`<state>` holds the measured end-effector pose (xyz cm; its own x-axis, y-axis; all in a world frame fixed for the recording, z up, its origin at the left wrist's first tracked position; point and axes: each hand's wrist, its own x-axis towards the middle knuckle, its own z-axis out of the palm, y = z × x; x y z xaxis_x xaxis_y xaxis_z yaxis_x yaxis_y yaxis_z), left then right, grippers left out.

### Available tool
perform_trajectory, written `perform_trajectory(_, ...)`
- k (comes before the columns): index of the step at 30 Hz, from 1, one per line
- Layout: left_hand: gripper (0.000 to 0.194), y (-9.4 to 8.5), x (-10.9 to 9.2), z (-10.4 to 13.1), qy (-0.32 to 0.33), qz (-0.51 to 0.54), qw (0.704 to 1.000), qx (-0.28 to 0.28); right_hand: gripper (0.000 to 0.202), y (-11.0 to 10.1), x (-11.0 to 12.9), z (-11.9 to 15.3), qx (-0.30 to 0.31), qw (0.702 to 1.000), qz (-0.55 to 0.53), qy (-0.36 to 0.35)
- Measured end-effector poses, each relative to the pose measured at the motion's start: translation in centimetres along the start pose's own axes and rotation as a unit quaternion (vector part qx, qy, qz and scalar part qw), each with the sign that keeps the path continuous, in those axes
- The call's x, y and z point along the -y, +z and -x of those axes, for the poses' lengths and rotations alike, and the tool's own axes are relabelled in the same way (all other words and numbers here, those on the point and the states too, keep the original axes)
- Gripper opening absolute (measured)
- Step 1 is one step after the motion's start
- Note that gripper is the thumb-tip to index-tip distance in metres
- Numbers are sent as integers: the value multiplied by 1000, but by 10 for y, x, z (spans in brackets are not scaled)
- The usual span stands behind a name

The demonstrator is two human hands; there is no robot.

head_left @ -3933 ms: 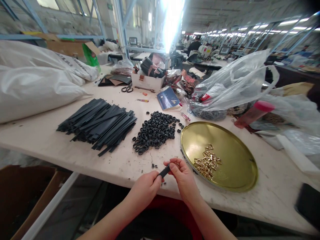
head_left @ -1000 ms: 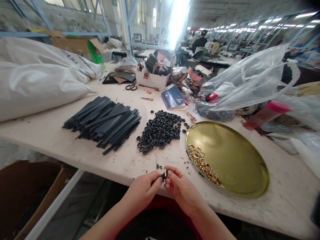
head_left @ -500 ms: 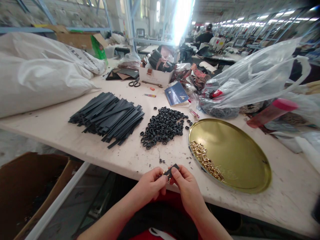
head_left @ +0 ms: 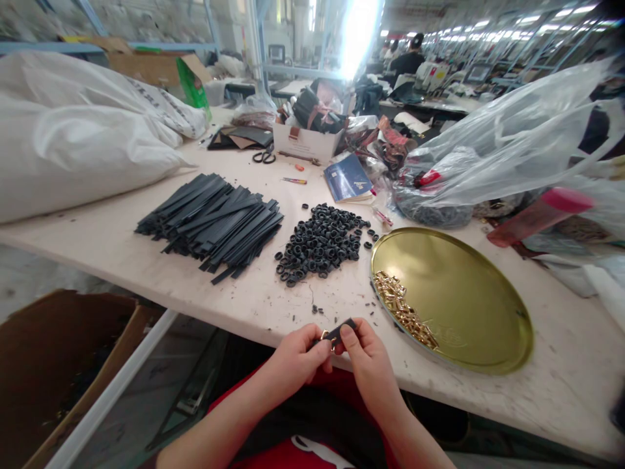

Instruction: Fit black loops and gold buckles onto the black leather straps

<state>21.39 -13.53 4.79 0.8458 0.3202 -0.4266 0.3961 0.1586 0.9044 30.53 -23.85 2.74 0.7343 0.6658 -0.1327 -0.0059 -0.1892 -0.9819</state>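
Observation:
At the table's near edge, my left hand pinches a small gold buckle. My right hand grips a short black strap between thumb and fingers. Strap and buckle meet between the two hands; fingertips partly hide how they join. Beyond them lies a heap of small black loops. To its left is a pile of flat black strips. A round gold tray stands to the right, with many gold buckles gathered along its near left rim.
A white sack covers the table's left side. At the back are scissors, a white box and a blue booklet. Clear plastic bags and a pink bottle sit at right. An open carton stands below left.
Both hands stay together at the table edge. The strap has shifted slightly right and shows a little more of its length, and the gold buckle shows more clearly. The view has tilted slightly.

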Motion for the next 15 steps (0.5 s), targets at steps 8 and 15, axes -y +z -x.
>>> perform_trajectory(8, 19, 3, 5, -3, -19, 17, 1000, -17, 27, -1, -2, -4, 4, 1000, 5, 7)
perform_trajectory(15, 20, 4, 11, -1, 9, -102, 992, -71, 9, -4, -6, 4, 12, 988, 126, -85)
